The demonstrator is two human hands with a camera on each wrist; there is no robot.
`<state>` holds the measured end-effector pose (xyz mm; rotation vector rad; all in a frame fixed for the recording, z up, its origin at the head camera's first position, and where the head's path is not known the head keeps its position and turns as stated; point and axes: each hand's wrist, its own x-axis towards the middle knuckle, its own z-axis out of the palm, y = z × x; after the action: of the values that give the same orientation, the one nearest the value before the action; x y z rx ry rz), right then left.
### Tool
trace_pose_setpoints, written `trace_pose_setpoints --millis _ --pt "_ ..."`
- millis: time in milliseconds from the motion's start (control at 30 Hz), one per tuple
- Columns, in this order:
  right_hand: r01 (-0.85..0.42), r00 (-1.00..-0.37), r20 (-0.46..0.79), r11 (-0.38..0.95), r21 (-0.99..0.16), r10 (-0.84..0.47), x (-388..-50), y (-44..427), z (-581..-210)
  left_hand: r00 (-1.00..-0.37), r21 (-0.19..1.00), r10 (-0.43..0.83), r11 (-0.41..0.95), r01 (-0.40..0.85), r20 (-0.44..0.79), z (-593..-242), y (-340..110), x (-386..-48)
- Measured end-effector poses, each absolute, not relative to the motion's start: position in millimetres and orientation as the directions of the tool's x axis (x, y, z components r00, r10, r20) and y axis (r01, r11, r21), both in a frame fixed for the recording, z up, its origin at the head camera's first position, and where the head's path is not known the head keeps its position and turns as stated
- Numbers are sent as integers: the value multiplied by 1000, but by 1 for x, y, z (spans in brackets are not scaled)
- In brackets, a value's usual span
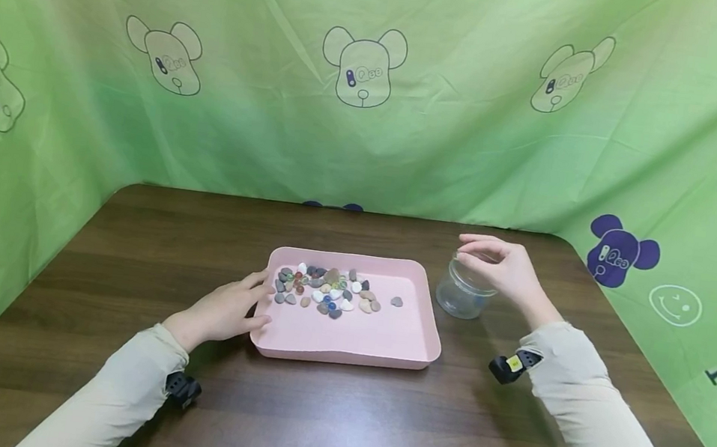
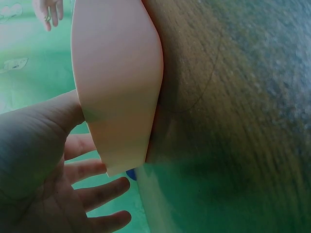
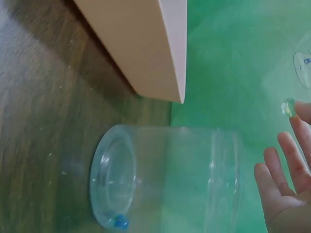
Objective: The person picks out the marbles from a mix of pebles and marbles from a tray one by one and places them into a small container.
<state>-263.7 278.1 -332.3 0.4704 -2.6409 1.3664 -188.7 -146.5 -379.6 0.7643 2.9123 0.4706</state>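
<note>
Right hand [image 1: 496, 263] pinches a glass marble [image 3: 287, 108] just above the clear jar's [image 1: 459, 302] mouth; a loose grip could send it skittering off the rim! Left hand [image 1: 221, 309], fingers spread, touches the pink tray [image 1: 343, 341].

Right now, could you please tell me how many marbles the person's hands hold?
1: a clear greenish marble, pinched in the right hand near the jar. The left hand, at the left edge of the tray, shows none, though one could be hidden.
</note>
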Motion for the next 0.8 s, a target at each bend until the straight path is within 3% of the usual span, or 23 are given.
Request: trace_pose_setpoints --millis 800 --pt "-376 -919 386 481 -792 -83 -259 309 -359 -874 323 486 829 456 -14 -379 -146 -188"
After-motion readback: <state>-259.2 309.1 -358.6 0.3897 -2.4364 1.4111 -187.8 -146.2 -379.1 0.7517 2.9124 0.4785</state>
